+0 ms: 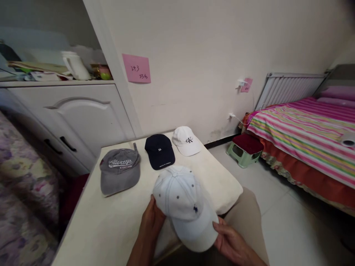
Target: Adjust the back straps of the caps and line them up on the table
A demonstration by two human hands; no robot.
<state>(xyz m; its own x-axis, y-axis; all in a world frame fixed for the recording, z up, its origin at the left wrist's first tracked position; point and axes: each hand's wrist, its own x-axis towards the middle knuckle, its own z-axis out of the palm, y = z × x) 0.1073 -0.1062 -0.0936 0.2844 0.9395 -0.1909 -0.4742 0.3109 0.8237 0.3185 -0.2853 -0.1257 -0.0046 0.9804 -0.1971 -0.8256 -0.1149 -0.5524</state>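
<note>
- Fingers (220, 228) of the right hand (231, 238) are clamped on the brim of a pale cap (177, 195), thumb on top; too hard a pinch could crease it.
- The left hand (152, 218) grips the crown's lower side, its fingertips hidden beneath; if it loosened, the cap would probably tip.
- The pale cap is held at the near edge of the desk (111, 225), its brim reaching past, so a slip might drop it off.
- Just beyond the crown lies a navy cap (158, 149); a forward push could knock that askew.
- A grey cap (120, 171) and a white cap (185, 141) seem less exposed.
</note>
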